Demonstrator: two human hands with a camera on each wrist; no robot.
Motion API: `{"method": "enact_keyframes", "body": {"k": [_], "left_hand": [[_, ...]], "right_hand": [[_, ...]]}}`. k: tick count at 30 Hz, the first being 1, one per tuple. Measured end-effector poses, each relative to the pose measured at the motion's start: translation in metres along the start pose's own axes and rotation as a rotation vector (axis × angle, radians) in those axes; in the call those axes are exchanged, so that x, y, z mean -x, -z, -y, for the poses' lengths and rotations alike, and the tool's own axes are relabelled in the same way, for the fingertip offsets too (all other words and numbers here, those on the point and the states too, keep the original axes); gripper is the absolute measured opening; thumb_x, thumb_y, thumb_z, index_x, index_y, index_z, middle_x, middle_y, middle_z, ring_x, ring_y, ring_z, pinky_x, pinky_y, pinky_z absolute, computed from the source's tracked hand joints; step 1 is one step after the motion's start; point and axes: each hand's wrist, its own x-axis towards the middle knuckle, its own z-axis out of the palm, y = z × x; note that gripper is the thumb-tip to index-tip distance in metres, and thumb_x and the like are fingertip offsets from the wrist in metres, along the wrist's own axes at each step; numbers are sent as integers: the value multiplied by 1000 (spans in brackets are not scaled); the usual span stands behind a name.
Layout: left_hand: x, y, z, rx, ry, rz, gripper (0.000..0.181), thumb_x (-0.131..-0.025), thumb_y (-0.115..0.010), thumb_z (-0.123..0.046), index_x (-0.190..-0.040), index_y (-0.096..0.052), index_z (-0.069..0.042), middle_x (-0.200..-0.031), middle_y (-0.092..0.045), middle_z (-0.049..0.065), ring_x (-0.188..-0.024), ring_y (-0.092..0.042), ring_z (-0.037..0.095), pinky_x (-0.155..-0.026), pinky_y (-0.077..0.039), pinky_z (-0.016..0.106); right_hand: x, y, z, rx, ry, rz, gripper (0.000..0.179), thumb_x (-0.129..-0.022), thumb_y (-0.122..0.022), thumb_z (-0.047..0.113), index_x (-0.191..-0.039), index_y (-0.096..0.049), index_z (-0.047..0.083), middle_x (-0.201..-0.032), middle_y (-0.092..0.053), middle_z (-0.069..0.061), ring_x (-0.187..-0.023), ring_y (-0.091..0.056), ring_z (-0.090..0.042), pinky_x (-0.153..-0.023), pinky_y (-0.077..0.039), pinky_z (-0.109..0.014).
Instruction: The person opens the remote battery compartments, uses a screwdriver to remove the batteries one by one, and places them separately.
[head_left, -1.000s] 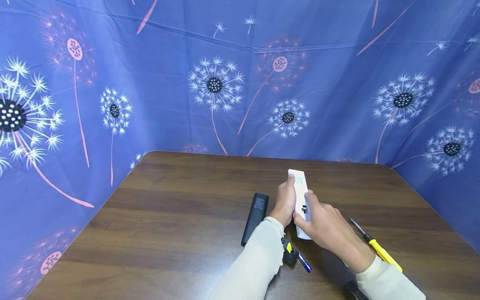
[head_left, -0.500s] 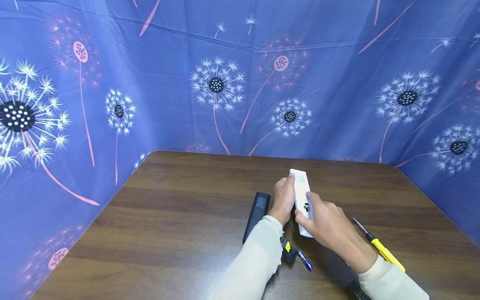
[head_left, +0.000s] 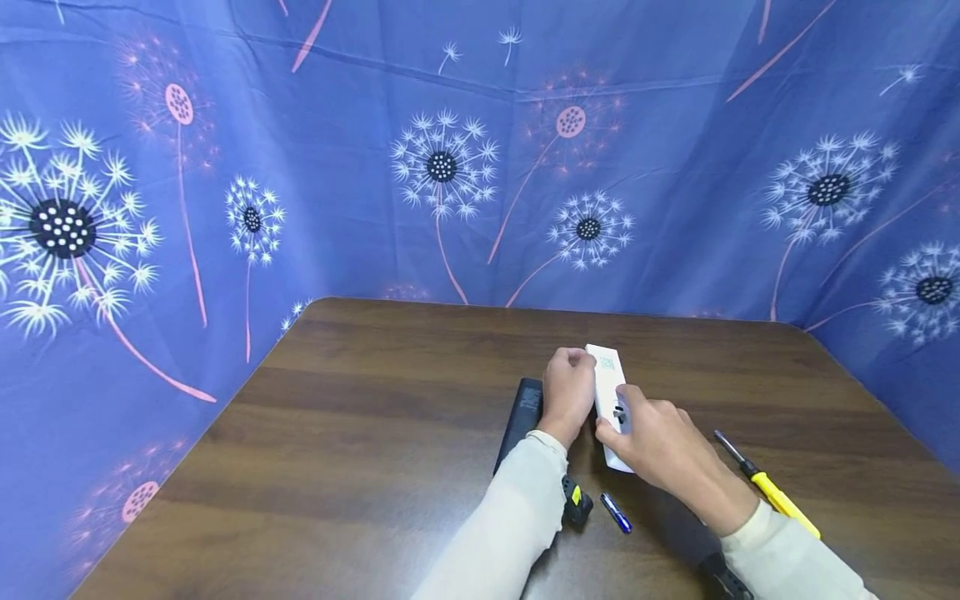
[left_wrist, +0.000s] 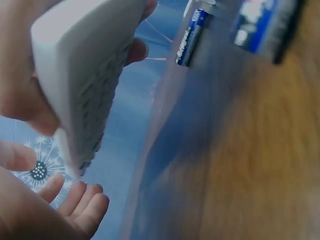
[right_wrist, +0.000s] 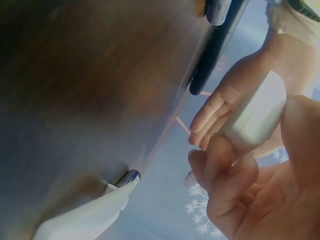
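My right hand (head_left: 663, 437) grips a white remote control (head_left: 607, 375) by its lower part, thumb on one side and fingers on the other. Its back faces up in the head view, with a dark opening beside my fingers; the keypad shows on the underside in the left wrist view. At the remote's far end is my left hand (head_left: 567, 392). Its fingers lie loosely bent beside the remote (right_wrist: 257, 117) in the right wrist view, holding nothing. A blue battery (head_left: 617, 512) lies on the table in front of my hands.
A black remote-like bar (head_left: 521, 417) lies partly behind my left forearm. To the right is a screwdriver (head_left: 772, 492) with a yellow handle. The right wrist view shows a white flat piece (right_wrist: 90, 215) with a battery (right_wrist: 127, 177) beside it. A patterned blue cloth (head_left: 360, 208) hangs behind the table.
My left thumb has come off the remote's back, and the left hand has loosened from its far end. The right hand keeps its grip. The whole head view has shifted slightly.
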Motion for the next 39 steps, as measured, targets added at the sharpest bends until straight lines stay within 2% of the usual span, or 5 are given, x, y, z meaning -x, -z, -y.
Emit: {"method": "enact_keyframes", "body": {"k": [13, 18, 26, 33, 39], "left_hand": [[7, 39, -5, -385, -208, 127, 21, -101, -53, -32, -103, -71, -20, -96, -65, -11, -89, -60, 9, -81, -48, 33], [13, 46, -13, -378, -251, 198, 22, -101, -54, -33, -105, -72, -20, -90, -64, -14, -81, -58, 7, -74, -47, 31], [9, 78, -6, -400, -291, 204, 19, -100, -55, -29, -104, -71, -19, -84, -62, -15, -77, -58, 7, -74, -47, 30], [-7, 111, -8, -358, -226, 266, 23, -103, -52, -29, -108, -69, -15, -86, -69, -7, -81, -64, 7, -75, -50, 34], [-16, 123, -13, -367, -216, 214, 23, -103, -51, -30, -108, -69, -16, -88, -73, 1, -80, -65, 10, -73, -50, 35]], "right_hand": [[0, -2, -3, 15, 9, 82, 57, -89, -62, 35, -128, -51, -4, -67, -53, -8, -51, -48, -20, -43, -36, -34], [2, -1, -8, 14, -6, 107, 57, -89, -62, 34, -129, -51, -5, -67, -53, -8, -49, -48, -19, -42, -36, -34], [4, -3, -8, 12, -6, 163, 57, -91, -59, 36, -131, -50, -5, -62, -51, -5, -48, -45, -18, -43, -34, -34], [3, -2, -8, 32, -20, 202, 63, -93, -58, 39, -134, -46, -7, -62, -50, -5, -48, -45, -18, -43, -33, -34], [2, -4, -8, 36, -26, 207, 62, -92, -57, 39, -133, -46, -6, -63, -49, -6, -49, -45, -19, -44, -33, -35]]}}
